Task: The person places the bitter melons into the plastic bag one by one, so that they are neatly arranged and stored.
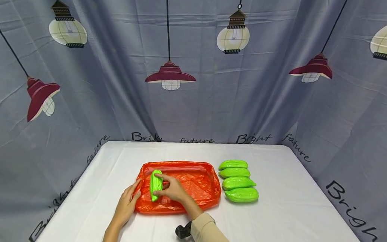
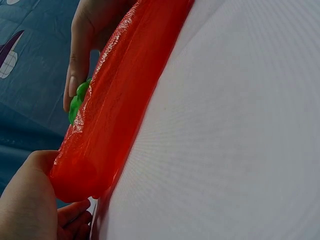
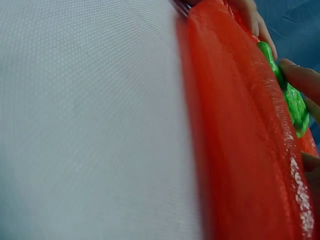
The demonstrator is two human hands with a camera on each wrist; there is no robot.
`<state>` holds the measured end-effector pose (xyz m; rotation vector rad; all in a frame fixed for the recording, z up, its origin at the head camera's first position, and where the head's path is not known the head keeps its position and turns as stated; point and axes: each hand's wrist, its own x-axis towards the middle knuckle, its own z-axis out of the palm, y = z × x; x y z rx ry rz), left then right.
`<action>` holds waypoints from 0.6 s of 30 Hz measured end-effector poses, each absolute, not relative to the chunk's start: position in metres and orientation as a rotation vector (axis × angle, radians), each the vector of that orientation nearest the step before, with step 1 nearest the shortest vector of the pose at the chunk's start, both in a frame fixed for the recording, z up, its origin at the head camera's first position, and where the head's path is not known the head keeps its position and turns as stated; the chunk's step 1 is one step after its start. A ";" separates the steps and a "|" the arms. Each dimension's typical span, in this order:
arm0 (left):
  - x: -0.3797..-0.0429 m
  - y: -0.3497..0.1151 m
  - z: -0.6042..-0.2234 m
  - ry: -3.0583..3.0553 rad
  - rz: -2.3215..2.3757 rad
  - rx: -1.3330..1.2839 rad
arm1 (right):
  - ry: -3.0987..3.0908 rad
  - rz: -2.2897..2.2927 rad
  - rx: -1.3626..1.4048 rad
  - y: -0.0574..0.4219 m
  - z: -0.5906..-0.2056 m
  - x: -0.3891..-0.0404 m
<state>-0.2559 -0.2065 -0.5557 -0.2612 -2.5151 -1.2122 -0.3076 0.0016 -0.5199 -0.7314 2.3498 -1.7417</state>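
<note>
A tray covered in red plastic [image 1: 194,179] lies on the white table. My right hand [image 1: 174,190] pinches a long, bright green, ridged fruit [image 1: 155,186] between thumb and fingers, over the tray's left part. The fruit points toward and away from me. At the tray's left side, my left hand [image 1: 126,205] holds the rim. In the left wrist view, its thumb [image 2: 42,159] lies at the plastic edge and its other fingers curl behind the corner. The right wrist view shows the green fruit [image 3: 297,110] just past the red rim, partly hidden by it.
Several similar green fruits [image 1: 241,195] lie in a column right of the tray, close to its edge. Black wrist gear [image 1: 183,231] sits at my right wrist. A grey-blue curtain [image 1: 194,113] printed with lamps hangs behind the white table [image 1: 284,217].
</note>
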 end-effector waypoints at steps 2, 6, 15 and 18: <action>-0.256 -0.207 -0.555 -2.513 -1.211 -0.262 | 2.366 -1.719 -0.719 0.000 -0.521 -0.308; -0.256 -0.206 -0.554 -2.510 -1.213 -0.264 | 2.406 -1.658 -0.698 -0.002 -0.522 -0.308; -0.257 -0.207 -0.554 -2.534 -1.219 -0.250 | 2.504 -1.517 -0.741 -0.006 -0.523 -0.308; -0.256 -0.208 -0.554 -2.529 -1.225 -0.258 | 2.518 -1.490 -0.749 -0.008 -0.522 -0.309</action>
